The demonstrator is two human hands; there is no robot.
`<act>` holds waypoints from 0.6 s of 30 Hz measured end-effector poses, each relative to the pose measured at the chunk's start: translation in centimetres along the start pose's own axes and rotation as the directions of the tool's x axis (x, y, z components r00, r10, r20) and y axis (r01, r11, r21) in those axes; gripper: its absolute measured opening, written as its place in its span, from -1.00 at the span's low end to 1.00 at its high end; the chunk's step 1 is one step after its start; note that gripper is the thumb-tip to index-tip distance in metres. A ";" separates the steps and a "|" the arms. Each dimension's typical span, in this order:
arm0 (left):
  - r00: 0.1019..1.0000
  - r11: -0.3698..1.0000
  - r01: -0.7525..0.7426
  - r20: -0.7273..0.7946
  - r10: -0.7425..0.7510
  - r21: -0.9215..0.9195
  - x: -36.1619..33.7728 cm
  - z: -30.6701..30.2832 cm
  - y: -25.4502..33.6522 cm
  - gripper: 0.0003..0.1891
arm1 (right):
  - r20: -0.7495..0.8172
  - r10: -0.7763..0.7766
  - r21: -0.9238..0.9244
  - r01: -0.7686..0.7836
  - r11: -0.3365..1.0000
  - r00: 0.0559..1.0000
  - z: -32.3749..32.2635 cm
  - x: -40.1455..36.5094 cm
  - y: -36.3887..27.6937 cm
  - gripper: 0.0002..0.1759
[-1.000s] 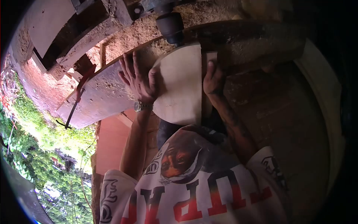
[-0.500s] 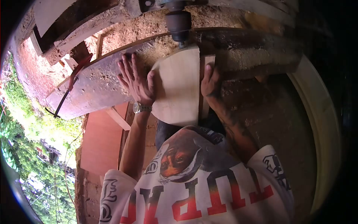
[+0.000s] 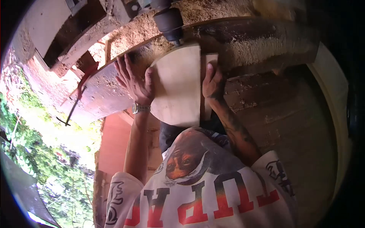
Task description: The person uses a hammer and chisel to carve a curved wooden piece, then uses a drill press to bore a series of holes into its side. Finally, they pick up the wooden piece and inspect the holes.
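A pale wooden board (image 3: 176,85) with a curved left edge and a straight right edge lies over the near side of the worn bench (image 3: 266,45), reaching back toward my lap. My left hand (image 3: 136,81) rests on the bench with fingers spread, its thumb right at the board's curved edge. On the other side, my right hand (image 3: 214,81) grips a narrow wood strip (image 3: 208,60) set along the straight edge, thumb on top and fingers curled out of sight. A dark drill chuck (image 3: 168,22) points down at the board's far rim, its bit (image 3: 176,43) right at that rim.
Sawdust (image 3: 213,19) covers the area behind the bench. A tool with a red handle (image 3: 86,78) hangs over the bench's left end. A reddish panel (image 3: 116,142) stands below, and a pale curved piece (image 3: 330,87) rises at right.
The view has tilted, so the chuck appears farther up and left. The board's far corner sits slightly farther right of the bit. Both hands keep their places, the right thumb more bent.
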State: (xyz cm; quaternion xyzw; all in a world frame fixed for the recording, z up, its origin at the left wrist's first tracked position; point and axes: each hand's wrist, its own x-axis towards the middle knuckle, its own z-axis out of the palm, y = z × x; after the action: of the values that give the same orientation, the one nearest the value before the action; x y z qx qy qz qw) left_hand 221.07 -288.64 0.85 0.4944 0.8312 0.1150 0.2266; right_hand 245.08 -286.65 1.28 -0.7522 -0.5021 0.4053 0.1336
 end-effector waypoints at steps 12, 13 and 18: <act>0.978 0.986 -0.164 0.126 0.164 -0.014 2.2 0.6 1.7 -0.04 | -0.141 0.054 0.047 -0.047 0.998 0.989 -0.1 0.2 1.0 -0.58; 0.979 0.986 -0.166 0.121 0.167 -0.017 2.1 0.6 1.5 -0.05 | -0.135 0.068 0.071 -0.059 0.996 0.989 -0.1 0.1 0.9 -0.57; 0.981 0.986 -0.169 0.097 0.170 -0.018 1.3 1.0 0.6 0.00 | -0.005 0.194 0.124 -0.192 0.973 0.981 0.1 -1.0 2.0 -0.53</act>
State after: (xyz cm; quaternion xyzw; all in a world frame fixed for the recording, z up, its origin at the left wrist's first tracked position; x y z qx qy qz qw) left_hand 221.46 -287.26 -0.08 0.5673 0.7735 0.1134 0.2589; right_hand 246.14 -288.44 0.52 -0.7912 -0.3995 0.4401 0.1441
